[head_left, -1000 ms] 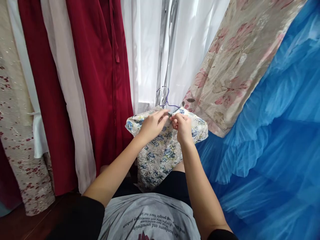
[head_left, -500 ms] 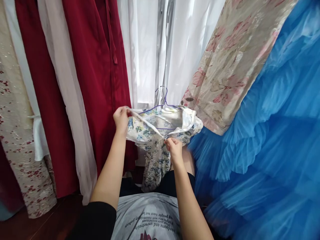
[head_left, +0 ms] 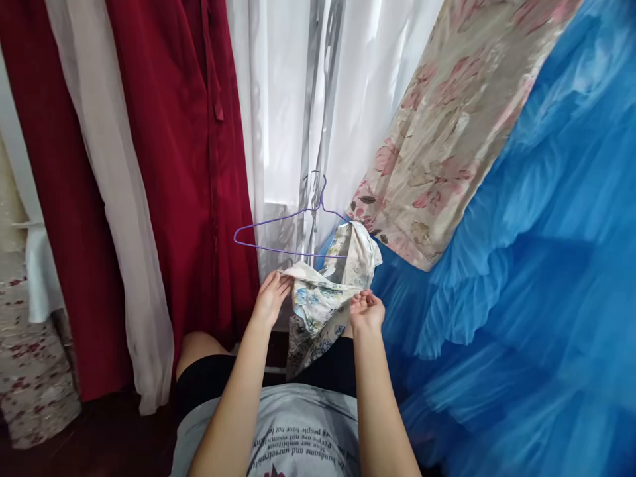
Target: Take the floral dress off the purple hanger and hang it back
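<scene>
A white garment with a blue and yellow floral print (head_left: 318,301) hangs by one side from the right arm of a purple wire hanger (head_left: 271,248). The hanger's left arm is bare. My left hand (head_left: 271,297) pinches the garment's left edge, below the hanger. On the other side my right hand (head_left: 366,310) is closed on the cloth lower down, its fingers curled. Between both hands the fabric is stretched, and its lower part drops over my lap.
Dark red garments (head_left: 173,146) and a pale sheer strip (head_left: 119,199) hang at left. A white curtain (head_left: 283,99) is behind the hanger. At right hang a beige flowered garment (head_left: 442,152) and a blue tulle dress (head_left: 536,285).
The garment's left side has come off the hanger's left arm. My left hand has moved down and right with the cloth; my right hand has shifted slightly right and down.
</scene>
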Action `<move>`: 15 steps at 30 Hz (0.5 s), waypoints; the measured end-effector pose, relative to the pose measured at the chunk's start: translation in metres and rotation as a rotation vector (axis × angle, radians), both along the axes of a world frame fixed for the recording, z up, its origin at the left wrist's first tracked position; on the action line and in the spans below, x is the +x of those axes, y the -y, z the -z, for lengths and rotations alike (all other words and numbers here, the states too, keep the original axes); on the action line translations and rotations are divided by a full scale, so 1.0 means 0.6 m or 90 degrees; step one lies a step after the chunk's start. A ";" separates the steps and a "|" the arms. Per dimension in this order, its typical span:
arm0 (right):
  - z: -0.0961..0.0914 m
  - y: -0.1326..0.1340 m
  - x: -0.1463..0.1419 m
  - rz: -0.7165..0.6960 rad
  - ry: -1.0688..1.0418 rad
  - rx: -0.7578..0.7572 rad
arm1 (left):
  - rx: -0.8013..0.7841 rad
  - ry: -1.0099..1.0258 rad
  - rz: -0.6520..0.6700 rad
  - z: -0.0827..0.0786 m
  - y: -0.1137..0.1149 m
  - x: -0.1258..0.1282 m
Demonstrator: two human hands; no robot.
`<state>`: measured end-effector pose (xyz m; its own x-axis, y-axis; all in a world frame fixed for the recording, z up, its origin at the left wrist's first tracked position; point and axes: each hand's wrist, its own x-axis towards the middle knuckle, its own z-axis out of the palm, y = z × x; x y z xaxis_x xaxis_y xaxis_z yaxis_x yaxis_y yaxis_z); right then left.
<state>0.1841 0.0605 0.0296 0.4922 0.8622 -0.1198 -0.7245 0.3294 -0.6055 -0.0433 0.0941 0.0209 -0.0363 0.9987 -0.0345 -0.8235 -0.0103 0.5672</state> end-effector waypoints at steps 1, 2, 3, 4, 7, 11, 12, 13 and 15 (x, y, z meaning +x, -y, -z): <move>0.001 0.000 0.007 0.024 -0.003 -0.008 | 0.058 -0.029 0.008 -0.010 0.007 0.006; 0.001 0.000 0.011 0.048 0.004 -0.008 | 0.124 -0.064 0.019 -0.022 0.015 0.011; 0.000 0.000 0.010 0.066 0.029 0.002 | 0.191 -0.101 0.032 -0.032 0.025 0.016; -0.002 0.000 0.006 0.071 0.076 0.023 | 0.249 -0.138 0.048 -0.042 0.037 0.022; -0.008 -0.003 -0.020 0.014 0.307 0.076 | 0.355 -0.257 0.102 -0.065 0.074 0.037; -0.005 0.003 -0.056 -0.164 0.507 0.006 | 0.459 -0.439 0.125 -0.080 0.106 0.050; -0.004 0.008 -0.061 -0.233 0.531 0.016 | 0.481 -0.474 0.124 -0.081 0.108 0.051; -0.005 0.015 -0.064 -0.304 0.545 0.042 | 0.495 -0.499 0.118 -0.081 0.109 0.051; -0.011 0.033 -0.066 -0.422 0.536 0.102 | 0.499 -0.532 0.090 -0.078 0.104 0.051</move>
